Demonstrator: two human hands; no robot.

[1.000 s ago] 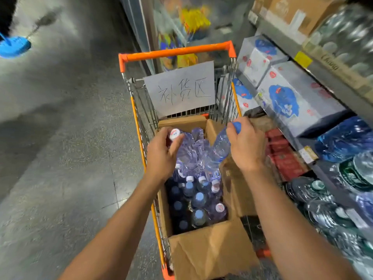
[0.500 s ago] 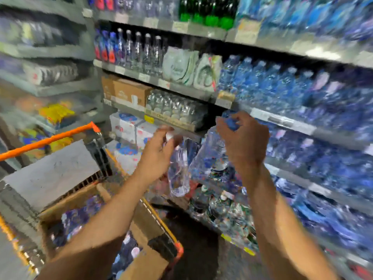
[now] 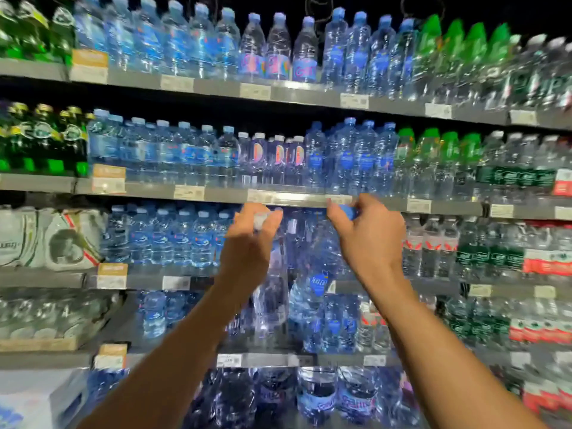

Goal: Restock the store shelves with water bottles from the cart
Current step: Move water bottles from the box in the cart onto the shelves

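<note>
Left hand: the left hand (image 3: 247,243) is up in front of the shelves, forearm bare and rising from the lower left, wrist bent so the knuckles face the camera.
Left fingers: curled tight round the neck of the clear bottle (image 3: 270,301), pinching it just under a pale cap; the bottle hangs down below the fist, upright or near enough.
Right hand: the right hand (image 3: 370,239) sits level with the left, forearm coming up from the lower right, wrist cocked the same way.
Right fingers: closed on the blue cap and neck of the blue-label bottle (image 3: 315,286), which dangles tilted, its base swinging towards the clear bottle and close beside it.
Where the bottles are: both hang in the air in front of the grey shelf edge (image 3: 294,198), their caps just below it, bodies reaching down across the tier beneath.
Materials: both bottles are thin transparent plastic, ribbed and glinting; one wears a blue shield-shaped label, the other's label is too blurred to read.
Shelves: flat grey metal strips with pale price tags (image 3: 188,192); above the grey shelf edge stand packed rows of blue-capped bottles (image 3: 356,156), with green-capped bottles (image 3: 433,162) further right.
Focus: motion blur softens the edges.
</note>
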